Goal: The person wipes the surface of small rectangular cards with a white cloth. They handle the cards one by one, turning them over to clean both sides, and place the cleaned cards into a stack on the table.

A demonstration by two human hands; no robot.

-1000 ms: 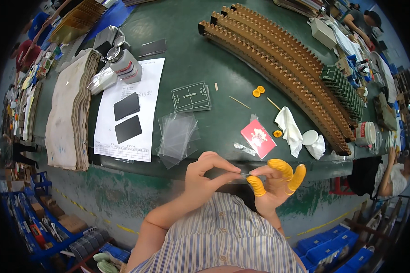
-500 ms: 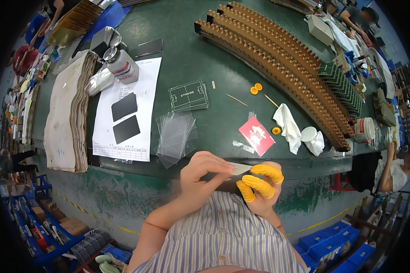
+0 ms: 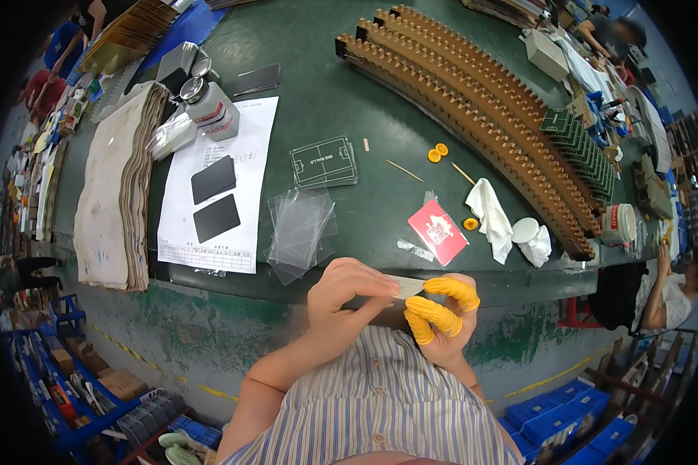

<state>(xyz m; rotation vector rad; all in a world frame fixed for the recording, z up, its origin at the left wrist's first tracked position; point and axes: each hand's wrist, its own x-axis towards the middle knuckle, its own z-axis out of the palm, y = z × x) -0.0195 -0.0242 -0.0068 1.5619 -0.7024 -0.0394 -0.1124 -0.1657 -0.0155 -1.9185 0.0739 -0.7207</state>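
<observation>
A thin pale card (image 3: 408, 287), seen nearly edge-on, is held up in front of my striped top, just off the near table edge. My left hand (image 3: 347, 298) is bare and pinches the card's left end between thumb and fingers. My right hand (image 3: 447, 311) wears yellow finger cots; its curled fingers close at the card's right corner. Past the hands lie a red card with a white figure (image 3: 439, 232) and a small clear strip (image 3: 415, 250). To their left are loose transparent sheets (image 3: 302, 232) and a stack of green pitch-patterned cards (image 3: 323, 163).
Long brown slotted racks (image 3: 457, 101) curve across the right, with green cards (image 3: 582, 151) in one. White cloth (image 3: 490, 221), a tub (image 3: 619, 223), yellow finger cots (image 3: 437, 153) and wooden sticks (image 3: 404, 170) lie nearby. Left are a pump bottle (image 3: 209, 108), black cards (image 3: 217, 218) and stacked boards (image 3: 112, 186).
The yellow-covered fingers of my right hand have drawn closer together and shifted slightly at the card's corner. My left hand stays almost as it was.
</observation>
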